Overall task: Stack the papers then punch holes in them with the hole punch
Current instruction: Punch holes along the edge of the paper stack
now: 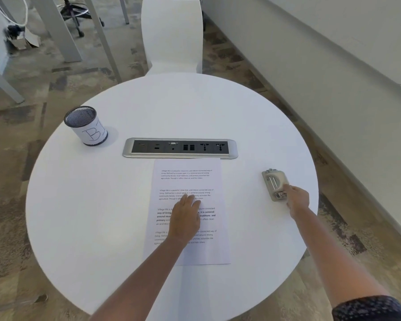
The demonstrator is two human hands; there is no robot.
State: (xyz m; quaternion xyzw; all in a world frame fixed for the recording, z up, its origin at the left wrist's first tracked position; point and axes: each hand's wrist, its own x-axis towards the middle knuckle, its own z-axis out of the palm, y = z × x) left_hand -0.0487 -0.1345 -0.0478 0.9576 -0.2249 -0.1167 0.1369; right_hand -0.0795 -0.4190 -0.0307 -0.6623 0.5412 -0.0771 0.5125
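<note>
Printed white papers (190,179) lie in one pile at the middle of the round white table (97,205), their far edge against the socket strip. My left hand (186,217) rests flat on the pile, fingers together, pressing it down. A beige hole punch (273,183) sits on the table to the right of the papers. My right hand (295,200) touches its near end, fingers curled around that end; how firm the grip is I cannot make out.
A silver and black socket strip (180,148) is set into the table behind the papers. A mesh pen cup (86,126) marked "B" stands at the far left. A white chair (171,35) stands beyond the table, a wall to the right.
</note>
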